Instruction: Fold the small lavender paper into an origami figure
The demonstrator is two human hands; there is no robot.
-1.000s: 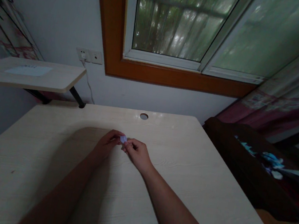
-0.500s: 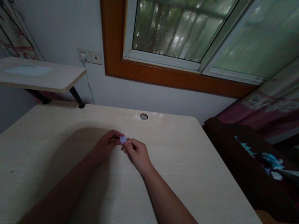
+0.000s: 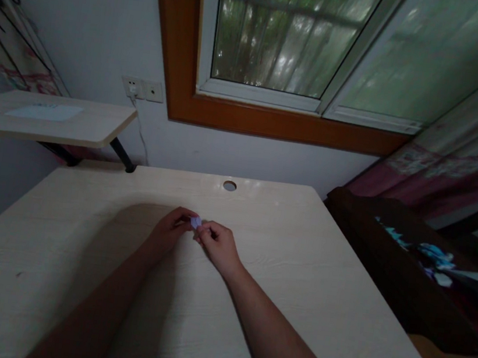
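Between my hands is a small pale-purple piece of folded paper (image 3: 196, 221), over the middle of the light wood-grain table (image 3: 296, 280). My left hand (image 3: 170, 227) pinches its left side with thumb and fingers. From the right, my right hand (image 3: 217, 242) is closed on the lower right edge, thumb on top. The fingertips cover part of the paper, and its folds are too small to make out.
A raised shelf (image 3: 95, 131) with a white sheet (image 3: 45, 111) on it stands at the back left. Near the far edge is a round cable hole (image 3: 230, 185). Right of the table, a dark wooden bench (image 3: 386, 263) bears blue and white items (image 3: 435, 258).
Both hands stay in nearly the same place. The paper has shifted very slightly left, and my right fingertips have moved a little along its lower edge.
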